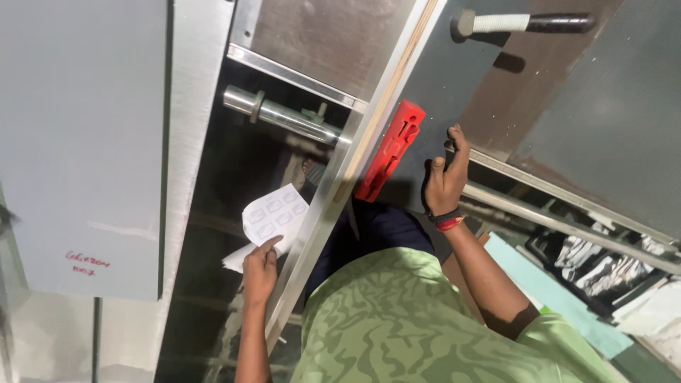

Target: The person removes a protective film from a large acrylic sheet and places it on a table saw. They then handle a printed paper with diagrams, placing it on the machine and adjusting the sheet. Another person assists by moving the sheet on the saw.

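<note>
My left hand (pixel 259 271) is shut on the lower corner of a white paper sheet (pixel 274 215) printed with rows of small outlined shapes. It holds the sheet up in the dark gap beside a slanted metal frame bar (pixel 333 191). My right hand (pixel 446 179), with black and red bands at the wrist, grips the lower edge of a dark grey panel (pixel 454 92), its fingers curled round the rim. A red plastic bracket (pixel 390 150) is fixed on the frame bar, just left of my right hand. My green patterned shirt (pixel 404 326) fills the bottom middle.
A steel shaft (pixel 284 115) crosses the dark opening behind the frame. A lever with a white and black grip (pixel 528 23) sticks out of the grey panel at the top. A pale grey cabinet side (pixel 85 142) with red handwriting stands left. A teal sheet (pixel 553 291) and crumpled foil (pixel 603 269) lie right.
</note>
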Demonstrator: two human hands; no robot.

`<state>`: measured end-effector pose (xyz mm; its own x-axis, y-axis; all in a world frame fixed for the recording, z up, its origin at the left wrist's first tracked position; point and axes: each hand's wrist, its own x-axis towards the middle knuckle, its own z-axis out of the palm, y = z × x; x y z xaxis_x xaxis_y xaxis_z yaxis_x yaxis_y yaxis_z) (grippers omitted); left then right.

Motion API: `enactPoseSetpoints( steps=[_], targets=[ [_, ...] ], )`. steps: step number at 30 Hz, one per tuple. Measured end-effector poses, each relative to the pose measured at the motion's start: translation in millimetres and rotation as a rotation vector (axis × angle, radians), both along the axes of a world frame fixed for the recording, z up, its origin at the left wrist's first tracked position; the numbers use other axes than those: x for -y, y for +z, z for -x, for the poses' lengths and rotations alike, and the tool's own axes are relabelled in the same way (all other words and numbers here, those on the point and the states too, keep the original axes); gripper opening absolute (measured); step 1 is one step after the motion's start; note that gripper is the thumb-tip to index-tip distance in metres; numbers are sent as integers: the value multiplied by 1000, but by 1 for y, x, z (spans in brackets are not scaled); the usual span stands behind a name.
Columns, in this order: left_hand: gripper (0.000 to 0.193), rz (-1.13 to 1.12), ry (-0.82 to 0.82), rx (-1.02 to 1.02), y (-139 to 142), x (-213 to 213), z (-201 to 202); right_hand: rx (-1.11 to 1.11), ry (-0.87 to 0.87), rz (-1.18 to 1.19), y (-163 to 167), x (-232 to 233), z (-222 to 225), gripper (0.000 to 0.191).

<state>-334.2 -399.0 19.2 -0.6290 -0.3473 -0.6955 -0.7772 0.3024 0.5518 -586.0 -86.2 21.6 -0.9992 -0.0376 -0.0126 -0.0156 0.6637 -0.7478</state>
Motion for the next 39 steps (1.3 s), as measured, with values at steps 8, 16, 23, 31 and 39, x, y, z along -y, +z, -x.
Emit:
enactPoseSetpoints(
  steps=[8,16,23,31,39],
  targets=[
    [39,53,112,-122,39,-2,-45,-78,-2,-36,4,2,-8,66],
    [34,195,152,-403,83,-10,-74,-176,39,-63,-4,-5,-17,51],
    [33,311,250,-688,116,-13,-99,-145,81,83,-7,-4,-25,46],
    [37,404,353,-885,141,-24,-139,-269,140,-54,-2,0,-35,46],
    [36,192,792,-788,132,-20,-183,-190,96,-34,0,5,-44,44]
  ],
)
